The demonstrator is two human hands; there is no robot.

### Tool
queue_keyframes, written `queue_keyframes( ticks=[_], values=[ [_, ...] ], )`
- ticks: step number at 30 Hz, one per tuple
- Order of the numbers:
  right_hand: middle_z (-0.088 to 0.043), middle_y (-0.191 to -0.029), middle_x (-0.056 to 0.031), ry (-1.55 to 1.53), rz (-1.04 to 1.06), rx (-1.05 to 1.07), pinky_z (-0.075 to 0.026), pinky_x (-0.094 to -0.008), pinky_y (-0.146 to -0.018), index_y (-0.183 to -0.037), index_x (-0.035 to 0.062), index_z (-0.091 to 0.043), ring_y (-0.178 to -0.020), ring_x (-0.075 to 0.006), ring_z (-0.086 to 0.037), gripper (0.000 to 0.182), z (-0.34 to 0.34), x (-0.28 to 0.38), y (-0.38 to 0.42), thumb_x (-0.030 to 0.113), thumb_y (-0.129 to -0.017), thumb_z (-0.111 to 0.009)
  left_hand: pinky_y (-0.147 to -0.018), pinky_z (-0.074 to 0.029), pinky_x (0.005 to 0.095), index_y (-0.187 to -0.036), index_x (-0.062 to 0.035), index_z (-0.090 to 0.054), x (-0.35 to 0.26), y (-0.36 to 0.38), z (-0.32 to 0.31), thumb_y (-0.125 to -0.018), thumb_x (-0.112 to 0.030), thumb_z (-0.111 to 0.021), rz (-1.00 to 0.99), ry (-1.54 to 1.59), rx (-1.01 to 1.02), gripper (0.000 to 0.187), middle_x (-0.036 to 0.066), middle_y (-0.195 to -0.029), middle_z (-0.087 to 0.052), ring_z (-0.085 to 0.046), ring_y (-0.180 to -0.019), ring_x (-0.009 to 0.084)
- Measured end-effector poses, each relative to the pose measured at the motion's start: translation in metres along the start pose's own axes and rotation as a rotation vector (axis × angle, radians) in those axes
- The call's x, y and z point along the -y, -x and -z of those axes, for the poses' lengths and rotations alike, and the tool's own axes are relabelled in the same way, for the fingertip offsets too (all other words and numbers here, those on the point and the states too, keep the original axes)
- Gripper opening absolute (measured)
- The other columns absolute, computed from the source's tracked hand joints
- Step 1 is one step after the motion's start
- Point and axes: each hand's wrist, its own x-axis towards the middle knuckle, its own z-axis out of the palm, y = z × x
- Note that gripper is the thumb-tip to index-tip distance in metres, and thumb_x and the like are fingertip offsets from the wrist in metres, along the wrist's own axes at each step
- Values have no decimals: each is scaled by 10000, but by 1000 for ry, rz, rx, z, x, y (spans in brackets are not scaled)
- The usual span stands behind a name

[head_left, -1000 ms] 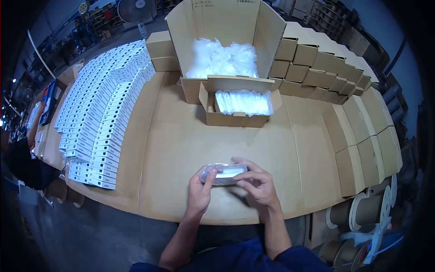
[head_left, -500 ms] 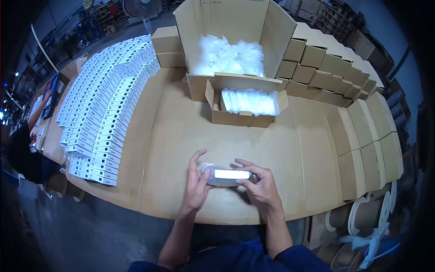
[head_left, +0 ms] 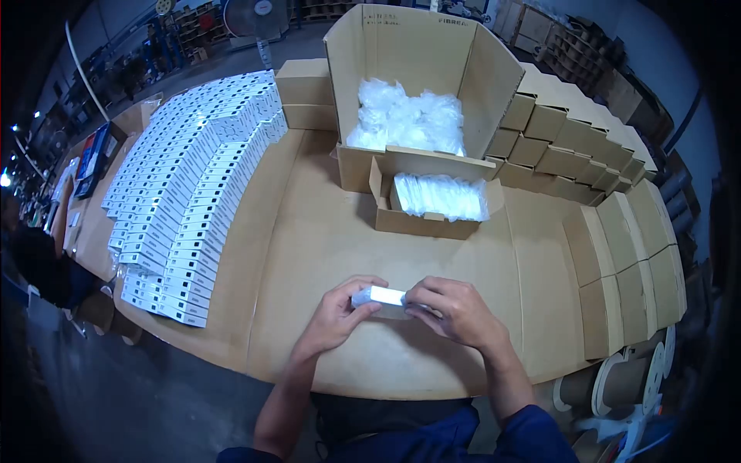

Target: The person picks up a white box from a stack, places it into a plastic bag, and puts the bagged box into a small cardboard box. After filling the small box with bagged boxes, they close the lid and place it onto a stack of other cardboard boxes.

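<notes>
Between my two hands, above the near part of the cardboard-covered table, is a small white box (head_left: 387,296) in clear plastic wrap. My left hand (head_left: 337,312) grips its left end, thumb in front and fingers behind. At the other end, my right hand (head_left: 451,309) pinches the box or its wrap; the fingers hide that end. Beyond them stands an open carton (head_left: 421,224) holding a row of wrapped white packs (head_left: 440,197). Directly behind it, a larger open carton (head_left: 421,46) contains a heap of clear plastic bags (head_left: 409,116).
Stacked white boxes (head_left: 181,201) line the table's left side. Brown cartons (head_left: 567,158) are piled at the back right, with more cartons (head_left: 606,270) along the right edge. Cable reels (head_left: 621,378) lie below right. Another person (head_left: 38,247) works at the far left.
My right hand has turned over, its back now facing up, and closed on the box's right end. My left fingers have folded around the left end. The camera view has shifted slightly.
</notes>
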Motion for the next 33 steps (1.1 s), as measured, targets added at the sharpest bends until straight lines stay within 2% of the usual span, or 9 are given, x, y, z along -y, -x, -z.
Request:
queue_keyframes(
  ticks=[3,6,9,12,13,19,28,32,33],
  values=[
    [-669,-884,-119,-32,31,-104,-559,-386,-634,-1005,45,-681,-727,-289,-686,188,14,-9,-23,48,-844,-779,-1007,-513,344,-1497,-28,-406,10,-22,17,-998,-71,-666,-75,110,-32,565,99,-1360,-571,-582,-1221,192],
    [-668,-863,-125,10,-62,-331,-554,-363,-582,-988,21,-667,-684,-250,-690,171,22,-19,-49,44,-863,-782,-1006,-510,400,-1555,-105,-371,-15,-52,40,-972,-66,-664,-124,-524,-234,654,132,-1388,-541,-576,-1258,280],
    [-665,-883,-140,126,-156,-485,-559,-379,-582,-996,14,-654,-682,-255,-688,183,24,-27,-77,49,-868,-781,-1051,-482,442,-1570,-145,-381,-36,-81,60,-928,-59,-678,-343,-1035,-186,712,208,-1364,-545,-582,-1237,349],
    [-665,-903,-159,164,-173,-618,-564,-412,-605,-1017,14,-647,-701,-301,-689,193,4,-40,-100,42,-871,-769,-993,-494,465,-1587,-212,-365,-30,-116,75,-912,-65,-671,-407,-1247,-154,755,147,-1389,-535,-561,-1209,356],
    [-666,-911,-164,191,-156,-654,-564,-423,-613,-1025,14,-645,-710,-318,-690,197,-4,-47,-105,39,-872,-765,-995,-489,468,-1570,-176,-394,-30,-123,78,-920,-84,-668,-470,-1295,-146,712,135,-1378,-544,-575,-1196,338],
    [-673,-895,-198,191,-265,-705,-564,-452,-646,-1078,0,-648,-743,-367,-692,238,-38,-59,-123,29,-866,-750,-1021,-479,472,-1464,-88,-477,-7,-133,94,-915,-87,-674,-486,-1188,-166,583,146,-1378,-572,-583,-1221,342],
    [-675,-890,-230,337,-318,-587,-562,-521,-692,-1040,-13,-659,-756,-436,-683,210,-57,-76,-145,73,-866,-739,-1064,-474,460,-1390,-72,-541,7,-125,105,-903,-49,-670,-440,-1059,-146,504,151,-1307,-637,-590,-1238,351],
    [-685,-870,-205,438,-355,-530,-546,-482,-683,-947,5,-682,-820,-383,-664,167,-67,-75,-148,119,-856,-764,-1068,-473,458,-1380,-61,-553,5,-126,108,-902,-44,-670,-413,-1025,-136,493,154,-1306,-639,-593,-1233,354],
    [-703,-892,-168,447,-390,-448,-516,-493,-803,-989,24,-715,-922,-339,-637,195,-71,-80,-145,180,-879,-756,-1067,-474,457,-1377,-58,-557,4,-126,108,-901,-44,-670,-412,-1027,-134,490,156,-1305,-640,-594,-1231,354]
  ],
)
